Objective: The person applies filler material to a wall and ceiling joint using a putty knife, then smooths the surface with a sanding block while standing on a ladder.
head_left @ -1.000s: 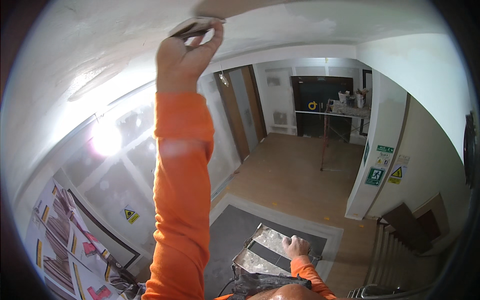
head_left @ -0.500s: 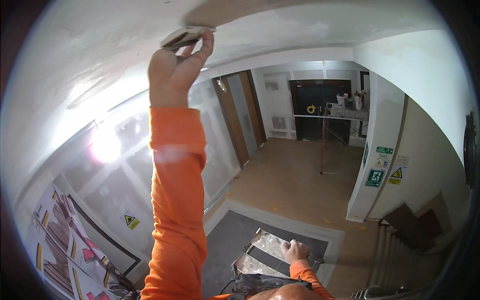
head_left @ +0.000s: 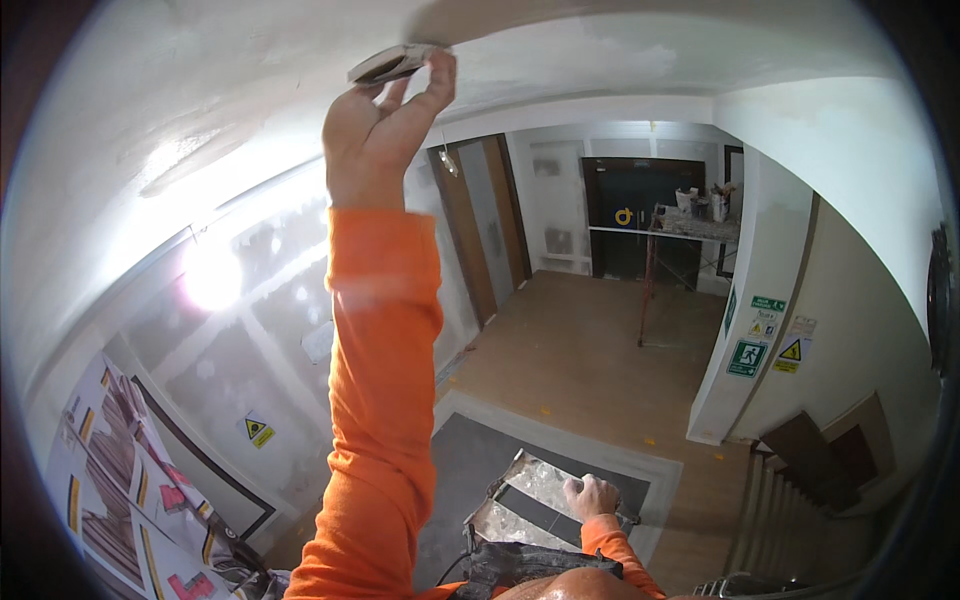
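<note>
My left hand is raised overhead in an orange sleeve. Its fingers pinch a flat, pale sanding pad with a dark hollow underside, held up against the white ceiling. The pad's exact kind is partly hidden by the fingers. Low at the right, my right hand is closed on the edge of a plaster-splattered platform, which has a dark gap between its two pale boards. A black bag or pouch sits close to my body.
Far below lies a brown floor with a dark grey panel. A scaffold carrying buckets stands before dark doors. A bright lamp shines by the left wall. Boards lean beside stairs at the right.
My left hand and the pad have shifted to the right and slightly up along the ceiling. My right hand stays on the platform edge.
</note>
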Demonstrator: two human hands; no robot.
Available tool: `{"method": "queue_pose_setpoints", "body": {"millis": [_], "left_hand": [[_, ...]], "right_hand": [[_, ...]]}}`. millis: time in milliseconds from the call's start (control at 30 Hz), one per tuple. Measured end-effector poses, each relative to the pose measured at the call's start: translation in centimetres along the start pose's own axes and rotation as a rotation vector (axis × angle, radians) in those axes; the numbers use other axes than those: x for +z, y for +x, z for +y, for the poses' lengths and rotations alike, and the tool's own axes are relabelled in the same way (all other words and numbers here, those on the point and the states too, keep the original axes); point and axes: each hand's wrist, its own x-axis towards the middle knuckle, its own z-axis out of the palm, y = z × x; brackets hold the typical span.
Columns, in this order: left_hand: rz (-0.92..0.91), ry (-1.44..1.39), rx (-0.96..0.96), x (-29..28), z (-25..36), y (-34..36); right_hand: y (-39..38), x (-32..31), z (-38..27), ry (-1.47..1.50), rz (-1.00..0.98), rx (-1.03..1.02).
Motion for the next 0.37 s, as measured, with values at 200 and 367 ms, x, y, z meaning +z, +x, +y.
{"method": "queue_pose_setpoints", "body": {"millis": [200,367], "left_hand": [[0.069,0.235,0.269,-0.4,-0.1,7.4],[0.207,0.216,0.241,-1.2,-2.0,8.2]], "right_hand": [[0.0,0.1,-1.1,-0.033,-0.007,-0.041],[-0.3,0.4,-0.4,-0.010,-0.020,-0.028]]}}
